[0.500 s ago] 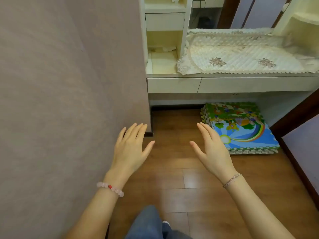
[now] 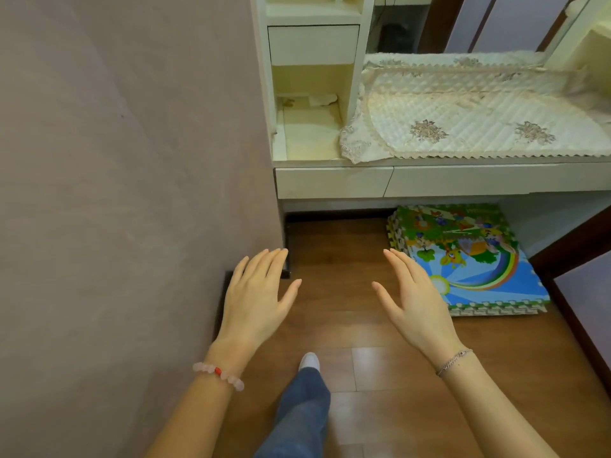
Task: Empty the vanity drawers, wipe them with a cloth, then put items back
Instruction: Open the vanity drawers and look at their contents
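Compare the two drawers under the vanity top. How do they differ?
The left drawer is narrow; the right drawer is much wider and runs out of the picture. The left drawer sits mostly under the shelf tower, the right drawer under the quilted cloth. Bare floor lies below the left drawer; foam mats lie below the right drawer. Both are white, shut, and show no handle.

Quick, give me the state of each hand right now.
Left hand: open, fingers straight, holding nothing.
Right hand: open, fingers straight, holding nothing.
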